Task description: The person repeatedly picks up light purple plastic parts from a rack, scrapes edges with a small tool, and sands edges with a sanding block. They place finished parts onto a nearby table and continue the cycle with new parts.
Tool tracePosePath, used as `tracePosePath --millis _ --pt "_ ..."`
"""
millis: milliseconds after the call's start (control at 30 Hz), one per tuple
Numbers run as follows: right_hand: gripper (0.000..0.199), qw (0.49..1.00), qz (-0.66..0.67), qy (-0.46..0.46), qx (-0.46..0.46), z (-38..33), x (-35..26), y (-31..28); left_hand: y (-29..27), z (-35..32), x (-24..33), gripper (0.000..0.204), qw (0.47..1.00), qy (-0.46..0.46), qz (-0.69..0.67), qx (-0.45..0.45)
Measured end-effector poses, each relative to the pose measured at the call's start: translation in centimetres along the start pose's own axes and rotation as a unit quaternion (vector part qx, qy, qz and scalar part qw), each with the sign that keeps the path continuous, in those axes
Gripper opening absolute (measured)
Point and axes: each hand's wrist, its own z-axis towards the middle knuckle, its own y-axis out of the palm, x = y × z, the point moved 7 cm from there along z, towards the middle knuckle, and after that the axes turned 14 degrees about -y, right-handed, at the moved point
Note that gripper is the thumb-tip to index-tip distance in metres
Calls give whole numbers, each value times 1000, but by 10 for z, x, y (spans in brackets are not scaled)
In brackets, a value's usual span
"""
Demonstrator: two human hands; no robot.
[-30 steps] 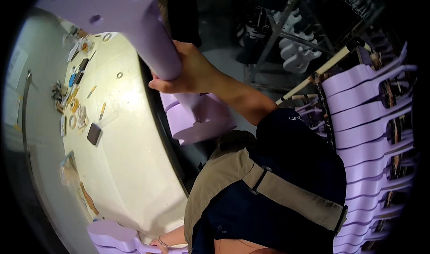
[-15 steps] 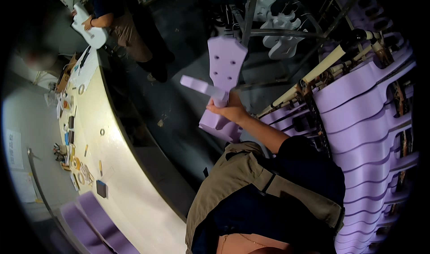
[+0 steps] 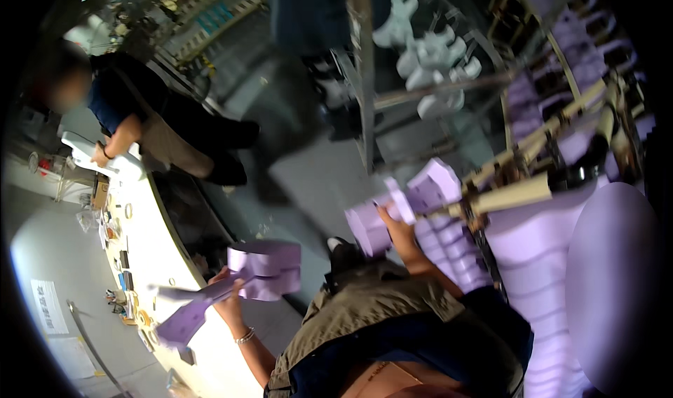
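Note:
My left hand point(image 3: 228, 302), a bracelet at its wrist, is closed around the neck of a lavender ukulele point(image 3: 275, 274) beside the worktable. Its headstock points to the lower left, and a second slim piece beside it looks like another headstock, smeared by motion. My right hand point(image 3: 401, 235) grips the neck of another lavender ukulele point(image 3: 367, 228) near the rack; a headstock point(image 3: 436, 185) with holes points away up and right. A second lavender piece crosses the neck just above my right fingers. I cannot tell exactly how many instruments each hand holds.
The cream worktable point(image 3: 158, 237) curves along the left, with tapes and small tools along its wall side. Rows of lavender instruments point(image 3: 529, 258) fill a padded rack point(image 3: 515, 194) at right. A metal frame point(image 3: 361, 68) holds white guitar bodies point(image 3: 434, 61). A co-worker point(image 3: 151, 114) handles a white guitar body point(image 3: 84, 147).
My left hand has come into view gripping a lavender ukulele. My right hand and its load have moved right toward the rack and tilted. The co-worker's white body is lower at the table.

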Motion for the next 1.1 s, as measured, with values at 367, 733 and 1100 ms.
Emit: tracePosePath --millis 367,733,1100 --pt "18 963 -120 -140 198 113 -21 -44 173 139 -122 50 984 1 113 -137" --pt "19 922 -197 -111 314 137 -40 -69 200 173 -116 69 931 -208 169 -248" --pt "22 881 -129 -105 443 131 -9 -113 240 206 -289 62 944 -34 209 -254"
